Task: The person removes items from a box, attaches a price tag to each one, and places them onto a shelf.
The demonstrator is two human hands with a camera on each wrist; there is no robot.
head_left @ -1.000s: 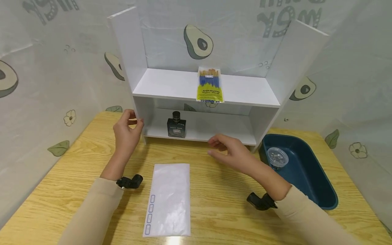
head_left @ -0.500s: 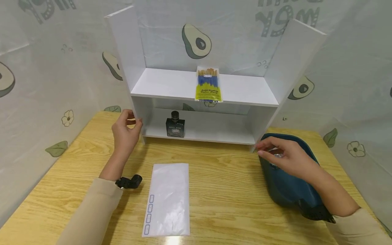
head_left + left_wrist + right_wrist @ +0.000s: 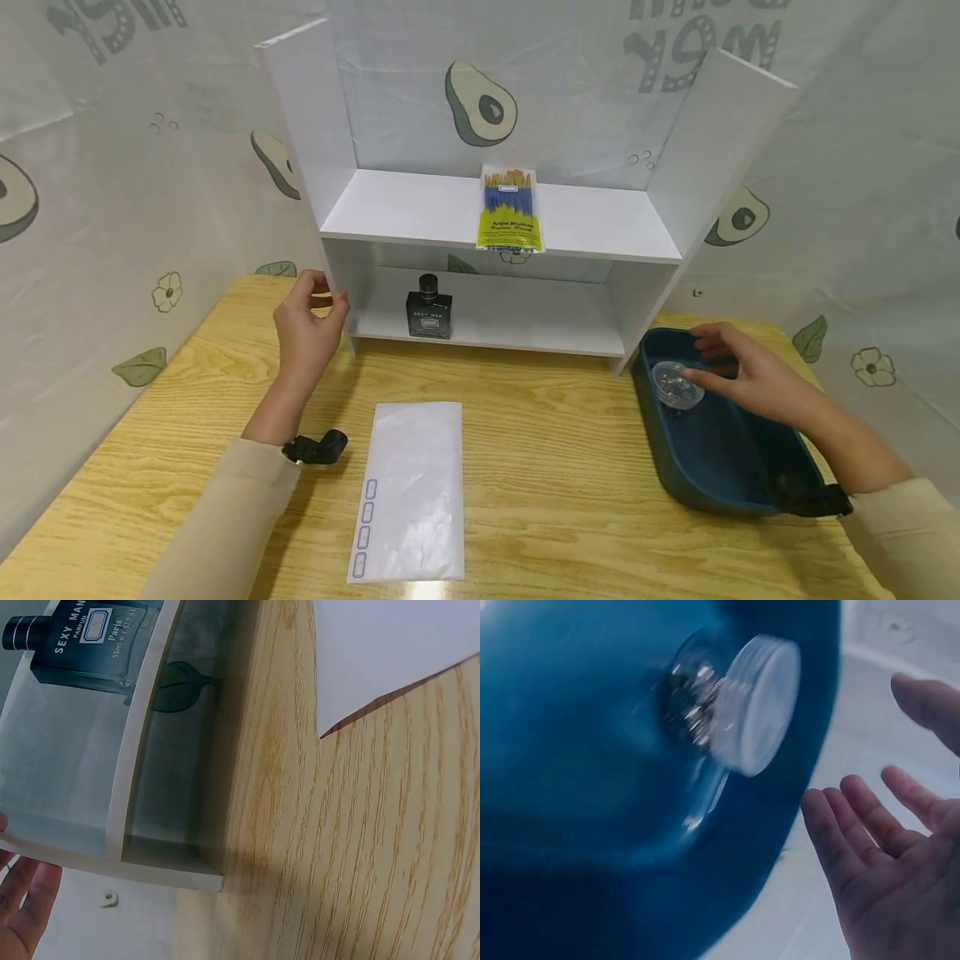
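My left hand [image 3: 309,325] grips the left side panel of a white shelf unit [image 3: 525,317]; in the left wrist view its fingers [image 3: 34,900] lie along the panel's outer face. My right hand [image 3: 757,379] is over a dark blue tub [image 3: 671,454], fingers spread and nothing held. Close by its thumb, inside the tub, stands a small clear round jar [image 3: 677,386] with a translucent lid and shiny bits inside. The right wrist view has the jar [image 3: 754,705] a short way from the open fingers [image 3: 829,840].
A dark perfume bottle [image 3: 429,312] stands on the lower shelf, left of centre. On the upper shelf a pack of artist brushes [image 3: 510,217] overhangs the front edge. A white sheet of paper [image 3: 416,492] with several small printed frames lies on the wooden table [image 3: 555,467].
My right hand has moved from in front of the lower shelf rightward to above the blue tub, beside the jar. My left hand stays at the side panel.
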